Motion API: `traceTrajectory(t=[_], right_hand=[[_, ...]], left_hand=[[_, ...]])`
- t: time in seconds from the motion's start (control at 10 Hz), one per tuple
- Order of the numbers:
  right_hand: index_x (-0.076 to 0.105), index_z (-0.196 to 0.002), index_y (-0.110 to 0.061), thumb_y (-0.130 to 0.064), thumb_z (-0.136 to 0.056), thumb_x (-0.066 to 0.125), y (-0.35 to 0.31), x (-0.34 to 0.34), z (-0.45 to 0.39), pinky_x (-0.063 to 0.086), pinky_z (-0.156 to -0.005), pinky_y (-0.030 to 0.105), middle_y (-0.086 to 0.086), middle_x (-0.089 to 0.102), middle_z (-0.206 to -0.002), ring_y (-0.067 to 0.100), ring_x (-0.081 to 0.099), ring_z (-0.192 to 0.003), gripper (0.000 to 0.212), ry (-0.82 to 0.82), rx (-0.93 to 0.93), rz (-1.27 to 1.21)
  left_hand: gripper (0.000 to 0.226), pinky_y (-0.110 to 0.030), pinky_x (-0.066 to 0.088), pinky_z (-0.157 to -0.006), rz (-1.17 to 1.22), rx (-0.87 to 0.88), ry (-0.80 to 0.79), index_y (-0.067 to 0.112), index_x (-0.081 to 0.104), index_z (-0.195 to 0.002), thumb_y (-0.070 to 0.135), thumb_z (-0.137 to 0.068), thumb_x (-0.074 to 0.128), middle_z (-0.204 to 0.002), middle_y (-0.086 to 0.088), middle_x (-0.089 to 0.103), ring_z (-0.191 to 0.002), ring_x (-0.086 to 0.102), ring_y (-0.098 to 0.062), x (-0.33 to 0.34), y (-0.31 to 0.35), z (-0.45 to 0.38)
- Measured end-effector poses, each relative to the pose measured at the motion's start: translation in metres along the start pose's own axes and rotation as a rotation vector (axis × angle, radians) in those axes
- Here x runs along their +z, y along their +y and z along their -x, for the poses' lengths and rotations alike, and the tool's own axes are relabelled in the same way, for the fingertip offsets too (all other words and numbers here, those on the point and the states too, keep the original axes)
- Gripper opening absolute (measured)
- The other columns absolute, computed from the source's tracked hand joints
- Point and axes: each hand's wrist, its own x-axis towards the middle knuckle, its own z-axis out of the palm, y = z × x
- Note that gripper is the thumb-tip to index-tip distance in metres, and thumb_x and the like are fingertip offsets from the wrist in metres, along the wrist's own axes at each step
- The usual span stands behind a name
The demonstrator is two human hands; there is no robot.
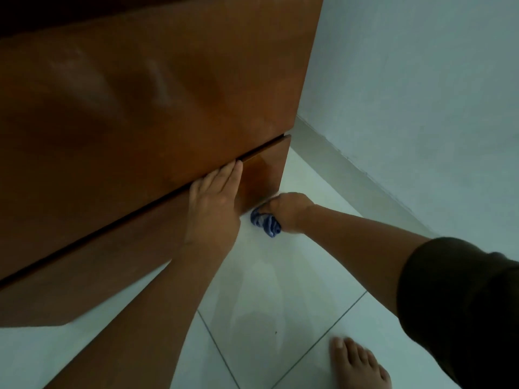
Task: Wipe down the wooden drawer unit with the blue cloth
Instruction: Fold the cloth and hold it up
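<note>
Bare foot [356, 360] standing near the drawer unit [140, 113]; left hand [213, 197] lying flat, bracing it, right hand [289, 210] bunching the soft, light cloth [265, 223] at its bottom corner.

1. The wooden drawer unit [146, 108] is glossy reddish-brown, drawers nearly closed, standing on the floor.
2. The blue cloth [266, 222], bunched and striped, sits at its lower right corner.
</note>
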Motion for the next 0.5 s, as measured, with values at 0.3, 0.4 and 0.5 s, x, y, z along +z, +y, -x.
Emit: traceTrajectory(t=[0.3,0.4,0.5], right_hand=[[0.055,-0.128,-0.014,-0.01,-0.095,0.048,-0.066,-0.079,0.11,0.051,-0.085,0.039,0.015,0.062,-0.117,0.035,0.061,-0.106,0.034,0.2,-0.072,0.067],[0.049,-0.134,-0.016,-0.006,-0.091,0.05,-0.096,-0.107,0.151,0.053,-0.086,0.045,0.014,0.063,-0.116,0.035,0.063,-0.104,0.045,0.27,-0.113,0.147],[0.05,-0.127,-0.011,-0.009,-0.091,0.049,-0.123,-0.131,0.188,0.053,-0.086,0.043,0.011,0.064,-0.117,0.032,0.062,-0.104,0.036,0.395,-0.188,0.217]], left_hand=[[0.055,-0.038,0.04,-0.098,0.97,-0.883,-0.536,0.004,0.044,-0.134,0.045,-0.099,0.031,-0.134,-0.016,0.051,-0.12,0.052,-0.032,-0.085,0.035,0.069],[0.061,-0.041,0.04,-0.097,1.436,-1.015,-0.573,0.002,0.05,-0.127,0.051,-0.098,0.029,-0.121,-0.018,0.056,-0.117,0.054,-0.034,-0.129,0.042,0.083],[0.046,-0.041,0.039,-0.096,1.71,-0.972,-0.343,0.002,0.054,-0.117,0.038,-0.101,0.031,-0.103,-0.018,0.063,-0.112,0.056,-0.034,-0.177,0.047,0.094]])
